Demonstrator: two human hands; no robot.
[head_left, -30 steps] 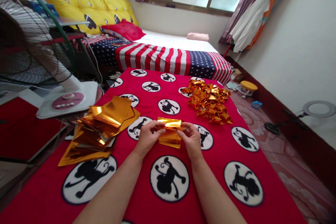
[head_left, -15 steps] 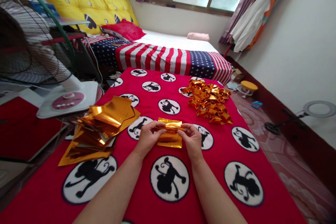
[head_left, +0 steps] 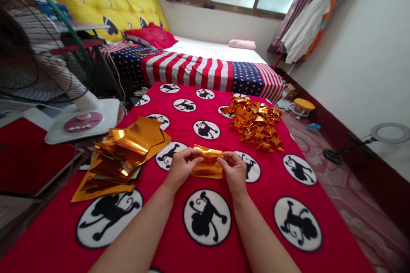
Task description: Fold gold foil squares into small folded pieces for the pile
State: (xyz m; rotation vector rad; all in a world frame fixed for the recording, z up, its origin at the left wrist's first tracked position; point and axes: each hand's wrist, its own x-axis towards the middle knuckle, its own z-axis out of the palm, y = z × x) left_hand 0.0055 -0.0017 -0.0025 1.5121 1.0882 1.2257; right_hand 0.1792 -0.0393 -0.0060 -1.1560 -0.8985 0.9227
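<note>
sheet of gold-orange, shiny, foil-like material, four-sided [head_left: 207,173]: held between both hands near the middle of the cloth-covered red worktop [head_left: 205,260], printed with black monkey figures in white discs. well in from left and right edges; near edge out of view.

left hand [head_left: 182,165]: thumb and forefinger brought together in a pinch at the sheet's left side; other fingers loosely curled, partly hidden. right hand [head_left: 234,168]: matching pinch at the sheet's right side, remaining fingers bent and relaxed. firmness of either pinch: cannot tell.

key relation: narrow folded ridge [head_left: 208,156] across the sheet, long axis side to side from one pinch to the other, roughly parallel to the worktop's far edge. thumbs on the near side of that line, forefingers on the far side. neither hand clearly nearer; sheet directly between. judged: any shift of the fold to turn on that axis, with both pinches needed level. contact of the sheet's near part with the cloth: cannot tell.

also noted: untidy stack of flat gold foil sheets [head_left: 128,145] along the left edge, apart from the left hand. heap of small, angular, folded gold foil pieces [head_left: 256,121] toward the far right corner, beyond the right hand, not touching.
</note>
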